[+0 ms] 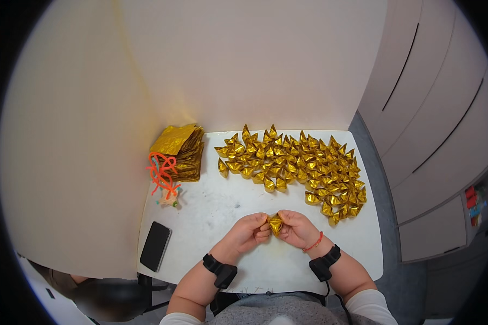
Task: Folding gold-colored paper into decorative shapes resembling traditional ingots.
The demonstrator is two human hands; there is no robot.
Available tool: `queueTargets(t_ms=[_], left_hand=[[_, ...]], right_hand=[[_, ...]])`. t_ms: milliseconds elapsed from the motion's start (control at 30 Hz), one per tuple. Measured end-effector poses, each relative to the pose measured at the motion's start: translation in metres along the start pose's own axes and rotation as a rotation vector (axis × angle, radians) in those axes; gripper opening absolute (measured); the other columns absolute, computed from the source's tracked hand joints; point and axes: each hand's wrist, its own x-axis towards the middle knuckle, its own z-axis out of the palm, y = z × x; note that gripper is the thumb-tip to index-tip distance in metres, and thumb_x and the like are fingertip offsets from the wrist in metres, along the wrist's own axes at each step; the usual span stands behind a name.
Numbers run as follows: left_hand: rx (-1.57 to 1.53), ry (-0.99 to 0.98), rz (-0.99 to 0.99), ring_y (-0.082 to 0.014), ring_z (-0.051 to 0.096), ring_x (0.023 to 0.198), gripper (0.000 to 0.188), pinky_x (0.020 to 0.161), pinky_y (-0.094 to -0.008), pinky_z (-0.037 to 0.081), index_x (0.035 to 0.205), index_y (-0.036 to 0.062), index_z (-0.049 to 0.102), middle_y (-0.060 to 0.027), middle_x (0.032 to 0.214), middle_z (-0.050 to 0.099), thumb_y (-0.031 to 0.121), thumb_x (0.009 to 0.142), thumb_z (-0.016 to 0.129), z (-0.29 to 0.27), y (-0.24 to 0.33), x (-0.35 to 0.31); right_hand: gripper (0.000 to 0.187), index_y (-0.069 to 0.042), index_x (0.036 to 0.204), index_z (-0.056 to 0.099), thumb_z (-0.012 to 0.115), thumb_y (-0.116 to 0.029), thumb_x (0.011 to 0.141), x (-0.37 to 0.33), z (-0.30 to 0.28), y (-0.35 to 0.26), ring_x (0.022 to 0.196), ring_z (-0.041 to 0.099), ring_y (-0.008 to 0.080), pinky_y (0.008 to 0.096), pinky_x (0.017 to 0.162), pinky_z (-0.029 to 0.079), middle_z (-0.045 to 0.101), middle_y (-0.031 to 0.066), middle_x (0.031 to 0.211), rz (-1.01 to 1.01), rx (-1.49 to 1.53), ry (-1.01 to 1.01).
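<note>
Between my two hands is a small folded gold foil paper ingot, held up over the near part of the white table. My left hand pinches its left end with the fingers curled. At the opposite end, my right hand grips it between thumb and fingers. Beyond my hands, many finished-looking gold paper ingots stand packed together across the back and right of the table. A tall stack of gold foil paper sheets sits at the back left.
Orange-red curly strands and a small beige item lie against the stack. A black phone rests near the left edge of the white table. Walls border the back and left; pale cabinets stand to the right.
</note>
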Motion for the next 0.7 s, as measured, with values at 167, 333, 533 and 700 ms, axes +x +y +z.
queueTargets(t_ms=[167, 333, 533, 700], left_hand=[[0.021, 0.015, 0.033, -0.0098, 0.040, 0.060, 0.022, 0.057, -0.0246, 0.036, 0.096, 0.0064, 0.055, 0.0009, 0.072, 0.047, 0.023, 0.109, 0.050, 0.004, -0.003, 0.000], [0.038, -0.035, 0.061, -0.0082, 0.038, 0.055, 0.021, 0.053, -0.0227, 0.034, 0.098, 0.0058, 0.055, 0.0024, 0.067, 0.045, 0.022, 0.110, 0.049, -0.001, -0.003, -0.001], [0.021, -0.059, 0.055, -0.0073, 0.037, 0.053, 0.021, 0.052, -0.0216, 0.033, 0.099, 0.0053, 0.055, 0.0031, 0.065, 0.044, 0.021, 0.110, 0.048, -0.003, -0.003, 0.000], [0.011, -0.034, 0.066, -0.0083, 0.039, 0.055, 0.021, 0.053, -0.0228, 0.034, 0.098, 0.0052, 0.055, 0.0022, 0.068, 0.046, 0.022, 0.110, 0.049, -0.004, -0.004, 0.004]], right_hand=[[0.023, -0.005, 0.106, 0.063, 0.054, -0.025, 0.108, 0.001, 0.000, 0.001, 0.074, 0.050, 0.0101, 0.0237, 0.068, 0.044, 0.061, 0.0017, 0.093, -0.036, 0.008, 0.008], [0.021, -0.005, 0.108, 0.063, 0.055, -0.025, 0.107, 0.000, 0.003, 0.000, 0.074, 0.049, 0.0102, 0.0241, 0.069, 0.044, 0.061, 0.0012, 0.094, 0.013, 0.029, -0.025], [0.021, -0.005, 0.108, 0.063, 0.055, -0.024, 0.108, 0.001, 0.003, 0.002, 0.075, 0.049, 0.0109, 0.0253, 0.070, 0.044, 0.060, 0.0022, 0.093, -0.008, 0.038, -0.038], [0.021, -0.004, 0.112, 0.062, 0.057, -0.023, 0.106, 0.006, -0.011, 0.008, 0.079, 0.055, 0.0138, 0.0288, 0.075, 0.048, 0.064, 0.0044, 0.100, -0.034, 0.099, -0.103]])
